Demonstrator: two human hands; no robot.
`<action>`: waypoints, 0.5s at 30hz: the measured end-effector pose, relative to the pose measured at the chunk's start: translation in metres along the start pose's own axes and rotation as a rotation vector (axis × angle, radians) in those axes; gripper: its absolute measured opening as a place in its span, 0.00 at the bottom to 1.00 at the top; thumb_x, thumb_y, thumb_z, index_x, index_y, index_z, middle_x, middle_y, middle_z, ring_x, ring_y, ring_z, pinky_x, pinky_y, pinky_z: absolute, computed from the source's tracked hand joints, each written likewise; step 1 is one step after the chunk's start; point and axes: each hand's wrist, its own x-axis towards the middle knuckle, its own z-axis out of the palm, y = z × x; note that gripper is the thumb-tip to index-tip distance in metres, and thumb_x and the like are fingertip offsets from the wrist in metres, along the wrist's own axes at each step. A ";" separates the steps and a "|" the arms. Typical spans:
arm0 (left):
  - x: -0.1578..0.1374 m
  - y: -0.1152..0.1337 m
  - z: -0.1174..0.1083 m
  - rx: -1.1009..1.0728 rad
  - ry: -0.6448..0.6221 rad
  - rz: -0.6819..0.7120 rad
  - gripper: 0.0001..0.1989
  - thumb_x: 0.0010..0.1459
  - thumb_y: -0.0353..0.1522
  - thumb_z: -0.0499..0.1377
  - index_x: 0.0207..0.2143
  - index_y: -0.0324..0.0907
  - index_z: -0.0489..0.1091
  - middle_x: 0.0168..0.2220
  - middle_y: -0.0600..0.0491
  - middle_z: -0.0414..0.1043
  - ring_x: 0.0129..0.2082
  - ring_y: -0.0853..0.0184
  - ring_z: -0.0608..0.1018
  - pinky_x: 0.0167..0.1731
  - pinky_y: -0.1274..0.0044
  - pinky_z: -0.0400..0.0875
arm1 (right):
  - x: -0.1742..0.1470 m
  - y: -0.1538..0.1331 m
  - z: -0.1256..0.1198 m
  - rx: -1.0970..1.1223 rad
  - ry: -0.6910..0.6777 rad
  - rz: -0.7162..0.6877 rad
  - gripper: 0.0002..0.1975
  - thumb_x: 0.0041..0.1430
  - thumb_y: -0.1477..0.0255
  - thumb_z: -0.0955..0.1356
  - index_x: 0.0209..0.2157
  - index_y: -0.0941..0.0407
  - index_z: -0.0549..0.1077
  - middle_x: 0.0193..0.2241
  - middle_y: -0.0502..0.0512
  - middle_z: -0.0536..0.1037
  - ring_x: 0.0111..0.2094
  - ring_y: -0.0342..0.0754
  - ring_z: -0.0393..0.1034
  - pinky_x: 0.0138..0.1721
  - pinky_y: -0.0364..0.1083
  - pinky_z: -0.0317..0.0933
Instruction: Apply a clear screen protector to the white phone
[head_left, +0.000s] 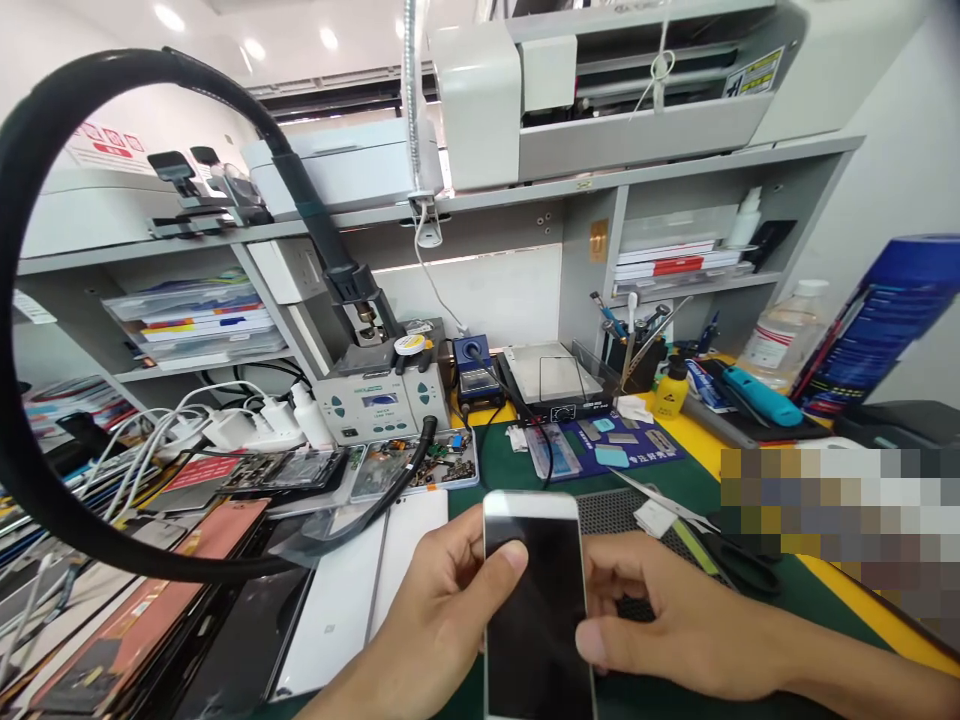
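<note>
A white-framed smartphone (pixel 541 620) with a dark screen is held upright in front of me, over the green mat. My left hand (pixel 457 600) grips its left side, the thumb lying on the upper part of the screen. On the right edge, my right hand (pixel 667 620) holds the phone, its thumb at the side and its curled fingers partly hidden behind. The phone's lower end runs out of the frame. Just beyond my right hand lie a pair of scissors (pixel 739 565) with black handles and a dark perforated mat (pixel 604 510).
At left lie several phone and tablet panels (pixel 244 620) and a white slab (pixel 337 610). A thick black hose (pixel 11 350) arcs from a grey hot-air station (pixel 382 405). Behind are a parts tray (pixel 450 480), a blue mat (pixel 652 450) and a yellow bottle (pixel 670 392).
</note>
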 end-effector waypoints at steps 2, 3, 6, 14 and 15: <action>0.000 0.002 0.000 0.037 -0.038 -0.007 0.15 0.68 0.43 0.58 0.45 0.41 0.74 0.32 0.54 0.72 0.32 0.67 0.72 0.33 0.78 0.67 | 0.000 0.002 -0.002 0.101 0.085 -0.013 0.19 0.57 0.57 0.76 0.37 0.58 0.72 0.30 0.52 0.76 0.31 0.46 0.72 0.35 0.44 0.66; 0.000 0.002 0.001 0.066 -0.052 -0.009 0.15 0.67 0.43 0.59 0.46 0.42 0.75 0.34 0.53 0.73 0.34 0.66 0.73 0.35 0.78 0.66 | 0.000 0.002 -0.003 0.139 0.125 -0.009 0.19 0.56 0.58 0.76 0.36 0.57 0.71 0.28 0.51 0.76 0.30 0.46 0.72 0.34 0.44 0.66; 0.002 0.002 0.000 0.163 -0.079 -0.023 0.16 0.67 0.43 0.58 0.47 0.42 0.76 0.32 0.54 0.71 0.33 0.66 0.70 0.33 0.78 0.63 | 0.002 0.001 -0.004 0.183 0.184 0.039 0.19 0.54 0.59 0.78 0.33 0.57 0.71 0.23 0.48 0.75 0.26 0.44 0.72 0.30 0.42 0.64; 0.007 0.006 -0.012 0.275 -0.230 -0.078 0.17 0.70 0.44 0.55 0.40 0.40 0.73 0.31 0.57 0.64 0.28 0.70 0.59 0.27 0.78 0.53 | -0.001 -0.004 -0.006 0.186 0.051 0.163 0.19 0.57 0.57 0.75 0.30 0.59 0.76 0.26 0.55 0.81 0.24 0.44 0.75 0.26 0.40 0.62; 0.007 0.008 -0.014 0.275 -0.259 -0.086 0.17 0.70 0.44 0.54 0.40 0.40 0.73 0.33 0.56 0.66 0.30 0.69 0.61 0.29 0.78 0.55 | -0.002 -0.004 -0.006 0.187 0.016 0.166 0.19 0.58 0.57 0.75 0.31 0.60 0.76 0.28 0.57 0.82 0.25 0.44 0.75 0.27 0.40 0.63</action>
